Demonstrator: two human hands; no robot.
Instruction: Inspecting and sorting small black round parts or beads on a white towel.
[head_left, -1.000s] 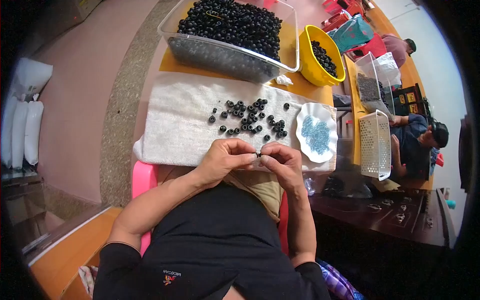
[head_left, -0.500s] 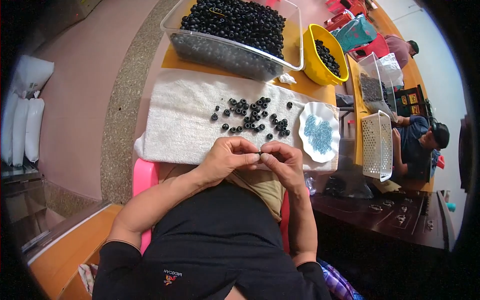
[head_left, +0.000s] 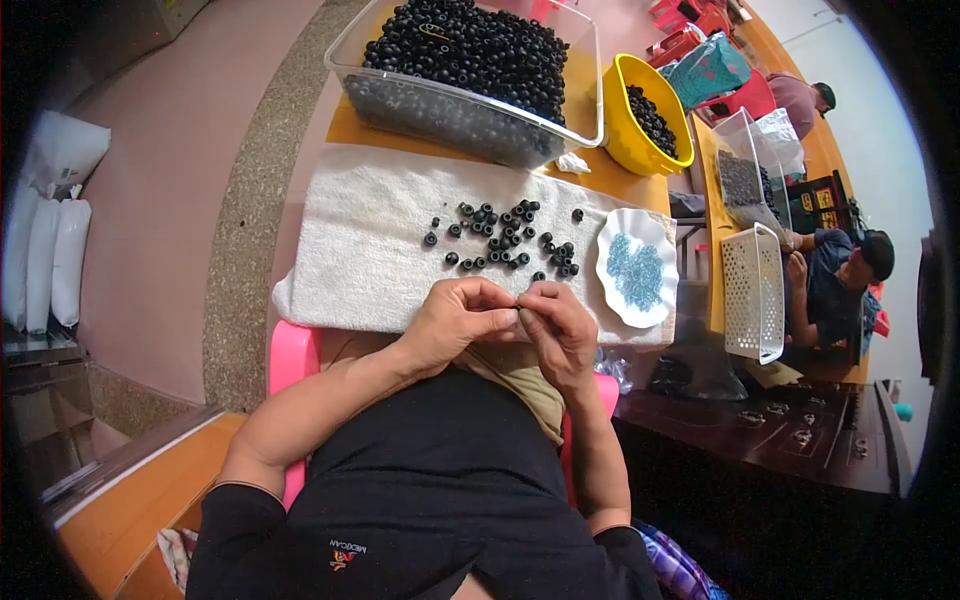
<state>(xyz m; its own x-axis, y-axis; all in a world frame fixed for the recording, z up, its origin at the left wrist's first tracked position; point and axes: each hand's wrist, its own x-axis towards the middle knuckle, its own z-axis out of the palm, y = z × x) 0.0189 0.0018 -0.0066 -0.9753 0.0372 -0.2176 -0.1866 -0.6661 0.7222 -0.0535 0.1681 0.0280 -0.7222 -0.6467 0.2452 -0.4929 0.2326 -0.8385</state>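
Above the near edge of a white towel (head_left: 360,230), my left hand (head_left: 452,320) and my right hand (head_left: 562,332) meet fingertip to fingertip. Thumbs and forefingers of both pinch a tiny dark piece, mostly hidden by the fingers; it looks like a small black part. Just beyond them, many small black ring-like parts (head_left: 494,244) with round holes lie scattered on the towel. A white scalloped plate (head_left: 605,262) sits to the right, and small pale-blue clear rings (head_left: 640,274) are spread on it.
A clear plastic bin (head_left: 440,108) full of black parts stands at the back, beside a yellow tub (head_left: 622,125) with more. A crumpled tissue (head_left: 571,163) lies between them. On the right are a white perforated basket (head_left: 752,295) and a seated person (head_left: 835,285) at another table.
My right hand has shifted slightly left and turned, its fingers curling more closely around the piece. Less of the black piece shows now. The left hand stays almost in place.
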